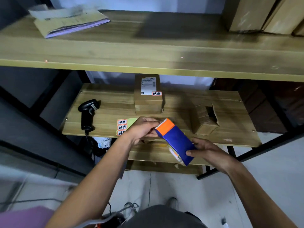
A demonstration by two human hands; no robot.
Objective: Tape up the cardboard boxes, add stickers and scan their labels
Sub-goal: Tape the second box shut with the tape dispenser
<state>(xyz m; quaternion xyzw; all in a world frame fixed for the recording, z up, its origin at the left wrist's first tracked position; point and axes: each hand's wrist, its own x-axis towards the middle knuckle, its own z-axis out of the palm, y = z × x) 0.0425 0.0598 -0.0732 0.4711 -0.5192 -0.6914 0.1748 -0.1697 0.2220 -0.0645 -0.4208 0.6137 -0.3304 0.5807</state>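
We hold the blue plastic tape dispenser (176, 140), orange toothed tip up, just near of the lower wooden shelf (107, 111).
Light and rigid, we judge; our left hand (143, 129) pinches beside the sharp teeth, our right hand (205, 150) grips the safer near end.

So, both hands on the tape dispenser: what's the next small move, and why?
Probably carry the tape dispenser over to the cardboard box on the right. The right hand grips its blue body, the left hand pinches at the toothed orange end, and that box's flap stands open, apparently unsealed.
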